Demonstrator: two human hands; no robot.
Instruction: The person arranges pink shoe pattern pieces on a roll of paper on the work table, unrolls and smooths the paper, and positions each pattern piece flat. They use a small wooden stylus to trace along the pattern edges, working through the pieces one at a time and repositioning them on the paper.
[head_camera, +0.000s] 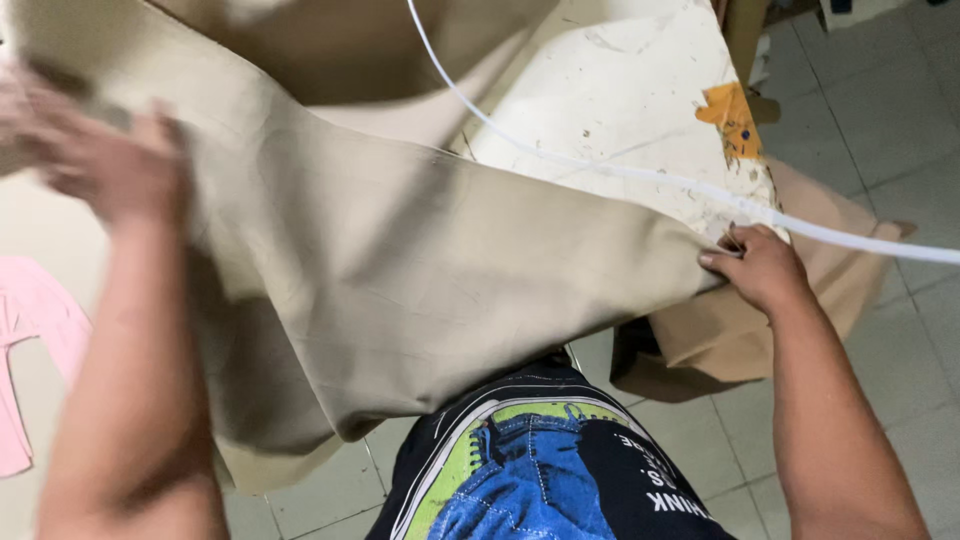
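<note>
Beige cloth (420, 250): matt woven fabric, smooth w/ soft creases, pinched by right hand (760, 268) and blurred left hand (100, 160). Table top (620, 90): pale, matt, scuffed, w/ torn orange tape patch (733, 118). White cord (600, 165): smooth, plastic-looking. Floor tiles (880, 110): pale, slightly glossy. Pink garment (30, 330): soft matt cloth.

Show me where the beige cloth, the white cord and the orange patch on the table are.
beige cloth (420, 250), head view, on the broad flat middle of the cloth.
white cord (600, 168), head view, on the stretch crossing the table.
orange patch (733, 118), head view, on the middle of the patch near the table's edge.
</note>
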